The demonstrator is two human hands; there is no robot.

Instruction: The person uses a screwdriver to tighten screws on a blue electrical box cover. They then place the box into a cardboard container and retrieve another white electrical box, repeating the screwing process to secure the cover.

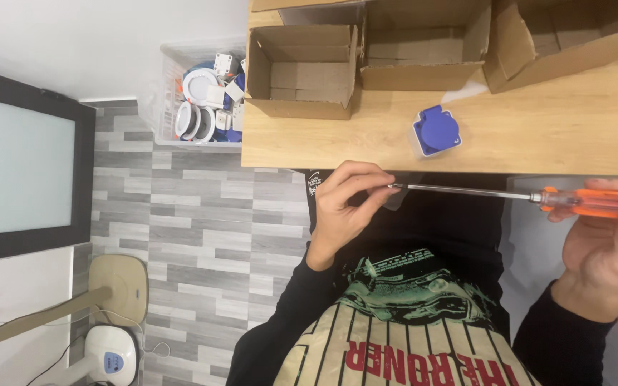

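Your right hand grips the orange handle of the screwdriver, held off the surface; your left hand pinches its tip. A slip could jab those fingers — the shaft is thin and bare. The blue socket sits loose on the wooden surface, near the edge — a nudge could knock it off.

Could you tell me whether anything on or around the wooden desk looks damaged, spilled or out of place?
Nothing stands out. The blue socket sits alone on the desk, and the cardboard boxes stand open and empty-looking.
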